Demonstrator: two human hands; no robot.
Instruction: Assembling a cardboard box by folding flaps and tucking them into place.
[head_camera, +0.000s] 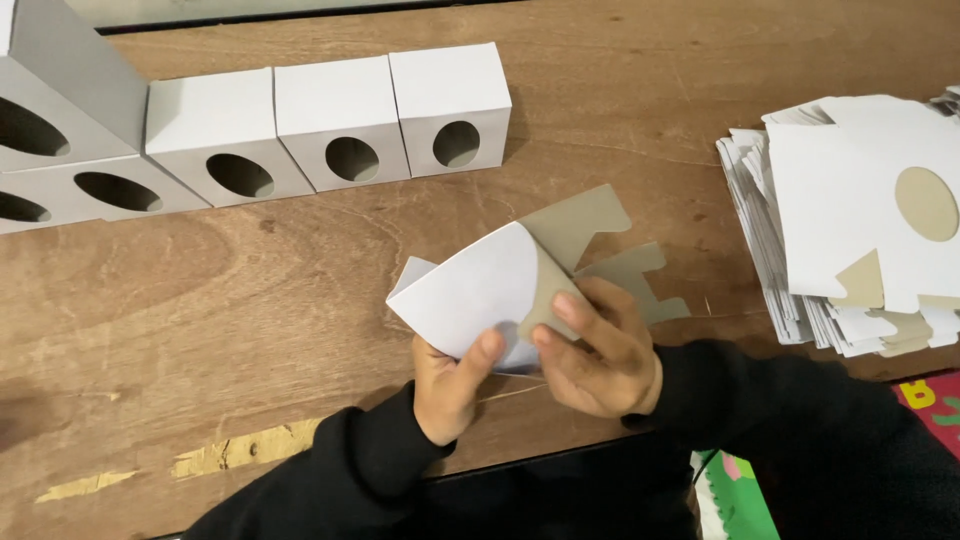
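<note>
**Both hands bending a flat box blank at the near edge of the table**

The left hand (452, 388) and the right hand (598, 352) are both gripping one cardboard blank (500, 285), holding it just above the wooden table (250, 300) near its front edge. The blank is white on one face and grey-brown on the other. The left thumb is pressing on the white face from below while the right fingers are closing over the fold line, so the sheet is curving into a rounded shape rather than lying flat. Its grey tabs (600, 245) are sticking out behind the hands, away from the person, probably because they are the loose ends of the sheet and are not yet tucked in.

To the right, a stack of flat blanks (850, 230) is lying within easy reach of the right hand. The top sheet is white with an oval cut-out showing grey-brown underneath, and the sheets below are fanning out unevenly at the edges.

Along the far side of the table, a row of folded white boxes (340, 125) is standing edge to edge, each with an oval hole in its front face. More boxes are piling up at the far left, one on another. A patch of brightly coloured mat (935, 405) is showing below the table at the right. Both sleeves are black.
</note>
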